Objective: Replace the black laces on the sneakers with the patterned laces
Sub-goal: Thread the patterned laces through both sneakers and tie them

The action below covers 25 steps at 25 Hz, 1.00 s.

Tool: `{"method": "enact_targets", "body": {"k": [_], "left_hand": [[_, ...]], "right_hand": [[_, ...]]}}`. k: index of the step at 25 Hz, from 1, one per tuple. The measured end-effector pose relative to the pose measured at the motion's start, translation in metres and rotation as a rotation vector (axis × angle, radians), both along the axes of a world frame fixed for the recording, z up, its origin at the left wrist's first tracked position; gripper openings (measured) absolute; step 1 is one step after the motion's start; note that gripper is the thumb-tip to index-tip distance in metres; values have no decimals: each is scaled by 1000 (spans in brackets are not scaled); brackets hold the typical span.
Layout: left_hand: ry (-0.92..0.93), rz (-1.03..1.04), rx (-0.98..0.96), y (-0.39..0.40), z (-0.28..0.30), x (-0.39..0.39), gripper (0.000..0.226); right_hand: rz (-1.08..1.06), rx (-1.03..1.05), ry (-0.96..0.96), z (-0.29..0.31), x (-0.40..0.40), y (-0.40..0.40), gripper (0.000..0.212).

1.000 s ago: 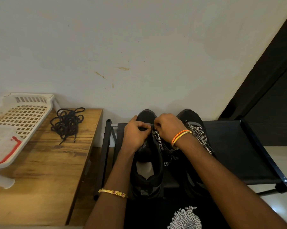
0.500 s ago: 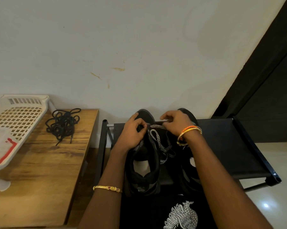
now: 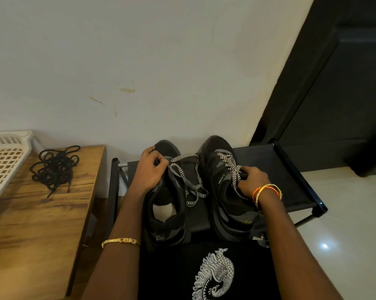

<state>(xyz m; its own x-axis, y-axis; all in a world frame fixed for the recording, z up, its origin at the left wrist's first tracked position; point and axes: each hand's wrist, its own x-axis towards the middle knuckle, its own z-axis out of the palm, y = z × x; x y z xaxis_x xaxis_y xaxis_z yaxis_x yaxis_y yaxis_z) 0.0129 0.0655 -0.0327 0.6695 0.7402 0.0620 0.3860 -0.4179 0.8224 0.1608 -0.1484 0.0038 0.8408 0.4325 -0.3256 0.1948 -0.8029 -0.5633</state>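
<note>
Two black sneakers stand side by side on a low black rack (image 3: 291, 169). My left hand (image 3: 150, 169) grips the top of the left sneaker (image 3: 167, 213), whose black-and-white patterned lace (image 3: 187, 178) hangs loose in loops over its right side. My right hand (image 3: 251, 180) is closed on the right sneaker (image 3: 228, 204) at its tongue, beside the patterned lace (image 3: 229, 163) threaded through that shoe. The removed black laces (image 3: 55, 167) lie in a tangled heap on the wooden table (image 3: 31, 224) to the left.
A white perforated plastic tray (image 3: 3, 161) sits at the table's far left edge. A pale wall rises right behind the rack. A dark door stands at the right. Glossy light floor lies right of the rack.
My right hand has left the left sneaker's lace and moved right onto the right sneaker. The left sneaker's patterned lace now lies loose and in view. My left hand stays put.
</note>
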Motion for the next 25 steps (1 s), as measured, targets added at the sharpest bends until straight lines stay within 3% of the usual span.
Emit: {"method": "enact_targets", "body": {"k": [10,22,25], "left_hand": [[-64,106,21,-5,-2,0,14],[-46,85,4,-5,-5,-1,15],[-76,106,-19,-5,-3,-2,20]], "right_hand": [[-11,-103,-71,12,37,-43,47],[102,-230,-101,30,41,-46,43],[66,-103,-190,60,22,-31,44]]}}
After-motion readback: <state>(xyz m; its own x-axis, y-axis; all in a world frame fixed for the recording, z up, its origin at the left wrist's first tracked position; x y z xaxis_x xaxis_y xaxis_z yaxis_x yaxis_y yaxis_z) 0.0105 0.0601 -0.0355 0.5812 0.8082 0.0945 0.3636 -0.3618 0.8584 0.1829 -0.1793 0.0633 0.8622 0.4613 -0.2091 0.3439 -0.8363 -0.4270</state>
